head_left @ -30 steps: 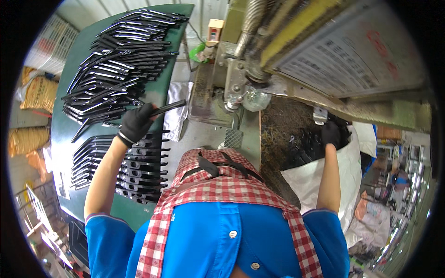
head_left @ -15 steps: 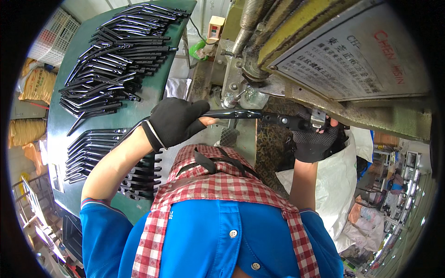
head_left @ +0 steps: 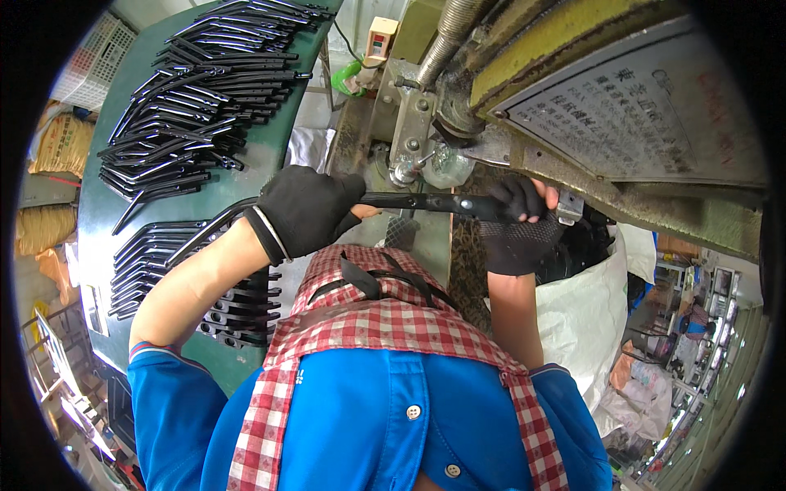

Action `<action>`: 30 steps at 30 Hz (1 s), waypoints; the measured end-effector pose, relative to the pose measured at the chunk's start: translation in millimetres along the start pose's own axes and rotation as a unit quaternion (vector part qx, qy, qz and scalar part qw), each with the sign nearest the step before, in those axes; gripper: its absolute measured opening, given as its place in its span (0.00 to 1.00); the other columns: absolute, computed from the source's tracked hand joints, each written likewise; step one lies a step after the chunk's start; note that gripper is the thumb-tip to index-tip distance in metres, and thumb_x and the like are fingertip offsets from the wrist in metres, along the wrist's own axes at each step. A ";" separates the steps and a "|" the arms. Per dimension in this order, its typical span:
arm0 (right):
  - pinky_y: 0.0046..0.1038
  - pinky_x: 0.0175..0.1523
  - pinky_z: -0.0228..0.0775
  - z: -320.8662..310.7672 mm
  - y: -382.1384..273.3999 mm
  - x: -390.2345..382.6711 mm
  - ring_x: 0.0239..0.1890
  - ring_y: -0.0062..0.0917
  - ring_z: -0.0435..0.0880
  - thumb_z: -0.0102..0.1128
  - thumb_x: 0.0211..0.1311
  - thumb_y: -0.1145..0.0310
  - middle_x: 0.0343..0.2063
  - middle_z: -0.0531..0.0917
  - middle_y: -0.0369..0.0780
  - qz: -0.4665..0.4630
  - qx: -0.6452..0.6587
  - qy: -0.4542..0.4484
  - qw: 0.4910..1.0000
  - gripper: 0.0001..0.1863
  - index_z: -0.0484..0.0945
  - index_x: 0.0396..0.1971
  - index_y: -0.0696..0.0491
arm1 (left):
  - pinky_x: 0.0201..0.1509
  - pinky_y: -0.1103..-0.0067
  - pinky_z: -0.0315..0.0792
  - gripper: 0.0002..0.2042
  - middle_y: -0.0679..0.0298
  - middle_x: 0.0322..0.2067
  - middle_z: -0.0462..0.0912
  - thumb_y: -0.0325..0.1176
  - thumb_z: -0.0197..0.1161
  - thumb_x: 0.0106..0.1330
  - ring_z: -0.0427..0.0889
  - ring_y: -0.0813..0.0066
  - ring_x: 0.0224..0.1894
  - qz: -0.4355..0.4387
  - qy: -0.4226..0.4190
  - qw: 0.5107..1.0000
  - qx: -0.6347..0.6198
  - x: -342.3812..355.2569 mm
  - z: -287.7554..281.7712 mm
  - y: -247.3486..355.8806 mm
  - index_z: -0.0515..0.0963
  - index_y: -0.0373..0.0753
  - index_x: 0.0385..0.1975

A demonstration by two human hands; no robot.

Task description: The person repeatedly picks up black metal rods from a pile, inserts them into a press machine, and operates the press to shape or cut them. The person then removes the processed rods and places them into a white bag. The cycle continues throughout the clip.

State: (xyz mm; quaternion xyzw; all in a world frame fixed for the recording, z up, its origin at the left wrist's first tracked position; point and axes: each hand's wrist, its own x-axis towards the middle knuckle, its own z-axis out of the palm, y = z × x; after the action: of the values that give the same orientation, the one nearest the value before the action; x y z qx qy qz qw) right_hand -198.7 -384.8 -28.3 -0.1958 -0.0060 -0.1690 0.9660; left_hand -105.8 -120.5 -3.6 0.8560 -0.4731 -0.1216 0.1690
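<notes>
Head view: we see black bent bar (head_left: 422, 201) held between both hands, long axis near level, left to right. Straight stretch points right; bent end, past left hand (head_left: 304, 214), angles down-left over green table (head_left: 266, 151), crossing its right edge. Left hand closed in fist round bar's middle. Right hand (head_left: 517, 229) gripping bar's right end, fingers wrapped; silver metal piece (head_left: 568, 208) just beside, contact we can't tell. Bar pile (head_left: 201, 90) towards table's far edge.
</notes>
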 end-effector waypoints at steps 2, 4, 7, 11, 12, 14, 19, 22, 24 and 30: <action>0.25 0.38 0.59 -1.4 5.3 -0.1 0.15 0.14 0.63 0.46 0.63 0.63 0.09 0.63 0.26 -0.006 0.014 0.013 1.000 0.16 0.64 0.14 0.42 | 0.24 0.60 0.69 0.18 0.53 0.14 0.76 0.50 0.56 0.66 0.78 0.49 0.19 0.004 0.024 1.000 0.010 0.4 3.5 -0.7 0.73 0.38 0.30; 0.25 0.38 0.59 -4.3 6.6 2.9 0.15 0.14 0.63 0.47 0.62 0.63 0.09 0.63 0.25 0.023 0.020 0.003 1.000 0.16 0.63 0.13 0.42 | 0.23 0.60 0.68 0.18 0.53 0.14 0.76 0.50 0.55 0.66 0.78 0.50 0.19 0.012 0.018 1.000 0.011 -0.6 8.4 -4.8 0.72 0.38 0.29; 0.27 0.37 0.58 -10.5 6.7 8.7 0.15 0.14 0.62 0.46 0.61 0.62 0.09 0.61 0.25 0.025 0.000 0.000 1.000 0.16 0.62 0.12 0.41 | 0.24 0.61 0.68 0.17 0.53 0.14 0.75 0.48 0.57 0.65 0.77 0.49 0.20 0.005 0.002 1.000 0.014 3.6 8.7 -7.3 0.72 0.39 0.30; 0.28 0.39 0.60 -25.1 3.4 27.8 0.16 0.15 0.64 0.46 0.61 0.61 0.09 0.62 0.25 0.028 -0.024 -0.051 0.998 0.16 0.63 0.13 0.42 | 0.24 0.61 0.69 0.18 0.53 0.15 0.77 0.51 0.53 0.67 0.78 0.50 0.20 0.002 0.029 0.999 0.032 14.2 8.8 -15.6 0.72 0.40 0.32; 0.29 0.39 0.60 -28.2 2.9 33.2 0.17 0.15 0.64 0.46 0.61 0.60 0.10 0.63 0.26 0.024 -0.025 -0.056 0.998 0.15 0.63 0.14 0.42 | 0.24 0.61 0.69 0.18 0.54 0.15 0.77 0.51 0.52 0.67 0.79 0.50 0.20 0.001 0.035 0.999 0.042 18.2 7.5 -17.8 0.73 0.40 0.33; 0.30 0.40 0.61 -33.0 2.5 44.5 0.18 0.16 0.65 0.46 0.62 0.60 0.11 0.64 0.26 0.011 -0.024 -0.064 0.998 0.14 0.64 0.16 0.43 | 0.25 0.61 0.70 0.18 0.54 0.16 0.77 0.52 0.51 0.68 0.79 0.51 0.21 -0.002 0.047 0.997 0.061 27.7 3.1 -24.0 0.74 0.41 0.34; 0.32 0.42 0.63 -39.0 3.5 56.9 0.21 0.19 0.68 0.45 0.63 0.58 0.14 0.68 0.28 -0.008 -0.025 -0.068 0.997 0.12 0.67 0.21 0.44 | 0.28 0.60 0.71 0.18 0.53 0.18 0.79 0.52 0.50 0.68 0.80 0.49 0.23 -0.002 0.031 0.998 0.056 41.8 -11.5 -29.3 0.75 0.42 0.36; 0.34 0.44 0.64 -41.7 5.7 61.6 0.23 0.21 0.70 0.45 0.64 0.57 0.16 0.70 0.29 -0.018 -0.020 -0.063 0.998 0.12 0.68 0.23 0.45 | 0.29 0.60 0.71 0.19 0.52 0.19 0.79 0.52 0.50 0.68 0.80 0.49 0.24 0.003 0.004 0.999 0.047 44.6 -17.3 -30.3 0.75 0.41 0.37; 0.35 0.44 0.65 -44.5 7.6 64.3 0.24 0.22 0.71 0.44 0.64 0.56 0.17 0.71 0.30 -0.025 -0.016 -0.060 0.998 0.12 0.69 0.25 0.46 | 0.30 0.59 0.71 0.19 0.51 0.19 0.79 0.52 0.50 0.68 0.80 0.48 0.25 0.009 -0.012 0.999 0.034 46.9 -20.1 -31.7 0.76 0.41 0.37; 0.38 0.47 0.67 -46.8 14.6 71.7 0.28 0.25 0.75 0.44 0.66 0.54 0.21 0.75 0.32 -0.038 -0.024 -0.060 0.997 0.14 0.73 0.31 0.47 | 0.29 0.60 0.69 0.18 0.50 0.15 0.75 0.49 0.52 0.68 0.78 0.47 0.23 0.045 0.018 0.999 0.004 46.3 -14.7 -35.0 0.73 0.37 0.31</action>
State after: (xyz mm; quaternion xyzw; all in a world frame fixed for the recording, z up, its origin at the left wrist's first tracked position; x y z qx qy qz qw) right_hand -128.9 -413.2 -71.3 -0.2281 -0.0677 -0.1939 0.9517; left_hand -49.4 -140.0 -6.5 0.8367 -0.5084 -0.0969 0.1793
